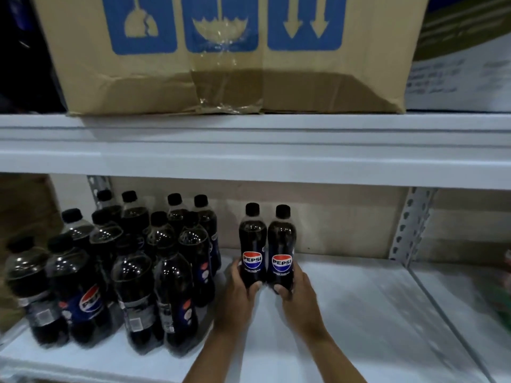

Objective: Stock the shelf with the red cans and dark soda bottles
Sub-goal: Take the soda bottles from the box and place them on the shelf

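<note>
Nearest the camera, two bare forearms reach up from six o'clock. The left hand [240, 293] curls round the base of a dark plastic Pepsi bottle with a black cap [252, 246], thumb pressed on its front; the right hand [297, 295] wraps the base of a second matching dark bottle [282, 248] the same way. The two bottles stand upright, touching side by side, labels facing out, near the centre of the view over the white metal shelf [345, 313]; whether their bases rest on it I cannot tell.

At about nine o'clock from the hands, a cluster of dark soda bottles [132, 258] stands on the same shelf, the nearest blurred, the rest in rows running back toward the brown backing board [345, 225].

At two o'clock a grey perforated upright [409, 225] rises behind the shelf.

Farther off, at twelve o'clock, the upper white shelf [249, 150] carries a dented brown cardboard box with blue handling symbols [221, 64].
</note>
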